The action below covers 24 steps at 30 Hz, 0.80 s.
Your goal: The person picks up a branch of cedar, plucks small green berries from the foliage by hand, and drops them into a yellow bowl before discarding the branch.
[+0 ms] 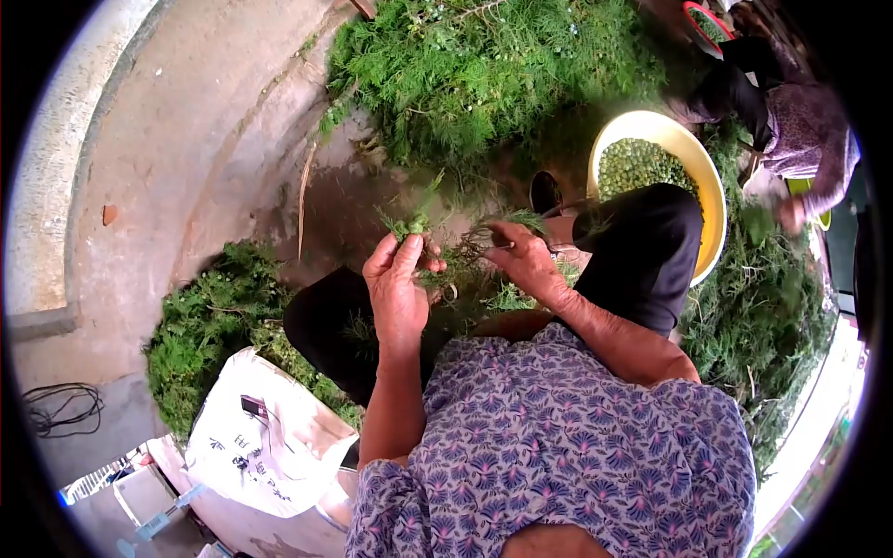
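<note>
My left hand [400, 279] pinches a small green sprig [409, 223] between thumb and fingers, above the gap between my knees. To its right, my right hand [526, 260] has its fingers closed on a thin, darker sprig [479, 240]. The two hands are apart. Beside my right knee stands a yellow basin [712, 195] holding many small green berries [642, 167]. Loose green bits lie below my hands.
A large heap of leafy branches [493, 74] lies ahead, with more piles at left [219, 307] and right [763, 316]. A white sack [270, 437] is at lower left, a coiled cable [63, 409] at far left. Another person [809, 130] sits at upper right.
</note>
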Each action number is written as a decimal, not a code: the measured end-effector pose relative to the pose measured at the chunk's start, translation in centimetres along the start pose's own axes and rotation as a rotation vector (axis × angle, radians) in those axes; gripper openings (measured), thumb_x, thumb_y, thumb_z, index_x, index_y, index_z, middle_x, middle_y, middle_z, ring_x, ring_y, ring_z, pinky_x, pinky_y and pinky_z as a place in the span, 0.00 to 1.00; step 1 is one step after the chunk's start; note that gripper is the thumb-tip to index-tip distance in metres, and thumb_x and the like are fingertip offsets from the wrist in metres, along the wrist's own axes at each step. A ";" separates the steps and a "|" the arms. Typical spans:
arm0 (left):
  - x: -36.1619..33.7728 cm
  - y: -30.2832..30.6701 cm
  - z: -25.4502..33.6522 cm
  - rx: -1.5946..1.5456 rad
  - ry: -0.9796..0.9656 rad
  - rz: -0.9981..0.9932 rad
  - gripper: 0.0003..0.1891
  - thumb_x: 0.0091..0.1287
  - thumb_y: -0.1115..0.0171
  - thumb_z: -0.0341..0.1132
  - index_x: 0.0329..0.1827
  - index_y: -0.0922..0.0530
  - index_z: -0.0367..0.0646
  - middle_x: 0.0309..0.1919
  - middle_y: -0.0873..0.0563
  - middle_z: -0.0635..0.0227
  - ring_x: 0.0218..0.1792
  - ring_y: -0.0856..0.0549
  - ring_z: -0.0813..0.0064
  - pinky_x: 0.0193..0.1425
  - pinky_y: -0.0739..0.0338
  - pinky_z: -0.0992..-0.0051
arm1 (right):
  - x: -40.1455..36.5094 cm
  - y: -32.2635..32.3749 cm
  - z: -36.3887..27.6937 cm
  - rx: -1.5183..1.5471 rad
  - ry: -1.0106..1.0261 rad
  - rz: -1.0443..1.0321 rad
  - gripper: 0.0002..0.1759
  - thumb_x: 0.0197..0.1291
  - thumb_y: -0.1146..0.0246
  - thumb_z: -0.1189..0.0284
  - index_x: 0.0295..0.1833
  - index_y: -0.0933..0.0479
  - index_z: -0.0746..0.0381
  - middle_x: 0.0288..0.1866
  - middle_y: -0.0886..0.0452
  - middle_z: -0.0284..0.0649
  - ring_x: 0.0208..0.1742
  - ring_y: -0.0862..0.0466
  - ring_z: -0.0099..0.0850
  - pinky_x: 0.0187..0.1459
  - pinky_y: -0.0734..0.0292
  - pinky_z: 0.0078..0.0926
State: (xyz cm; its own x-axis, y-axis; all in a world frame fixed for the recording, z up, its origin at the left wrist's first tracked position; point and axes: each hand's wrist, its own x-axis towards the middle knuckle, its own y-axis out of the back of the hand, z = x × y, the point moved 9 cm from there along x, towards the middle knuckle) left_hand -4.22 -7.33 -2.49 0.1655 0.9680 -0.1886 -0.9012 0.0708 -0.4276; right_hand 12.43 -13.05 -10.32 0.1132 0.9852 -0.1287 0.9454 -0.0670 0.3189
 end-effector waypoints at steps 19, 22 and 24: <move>-2.1 -2.2 -0.5 0.359 0.000 -0.195 0.07 0.61 0.42 0.31 0.27 0.25 0.38 0.20 0.26 0.77 0.21 0.33 0.90 0.23 0.40 0.85 | 0.8 0.5 -8.8 0.605 -0.043 -0.156 0.14 0.56 0.35 0.67 0.30 0.24 0.69 0.22 0.30 0.31 0.25 0.34 0.18 0.26 0.36 0.20; -2.4 -2.4 -0.2 0.400 0.015 -0.082 0.07 0.60 0.43 0.29 0.24 0.27 0.39 0.18 0.28 0.79 0.19 0.35 0.90 0.21 0.43 0.84 | 0.6 0.4 -8.0 0.580 -0.095 -0.071 0.12 0.55 0.34 0.69 0.29 0.24 0.68 0.22 0.29 0.31 0.25 0.34 0.17 0.26 0.35 0.20; -2.1 -1.6 -0.8 0.413 0.024 -0.094 0.06 0.60 0.43 0.30 0.26 0.25 0.38 0.20 0.26 0.76 0.20 0.32 0.89 0.22 0.41 0.84 | 0.5 1.1 -8.8 0.434 0.025 0.032 0.11 0.54 0.34 0.71 0.29 0.24 0.68 0.23 0.28 0.31 0.25 0.33 0.17 0.25 0.35 0.21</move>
State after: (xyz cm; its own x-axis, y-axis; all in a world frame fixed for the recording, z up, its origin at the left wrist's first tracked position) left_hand -2.82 -9.69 -2.16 0.2597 0.9471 -0.1885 -0.9657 0.2540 -0.0543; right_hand 10.80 -11.21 -1.76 0.1420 0.9847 -0.1009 0.9830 -0.1523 -0.1028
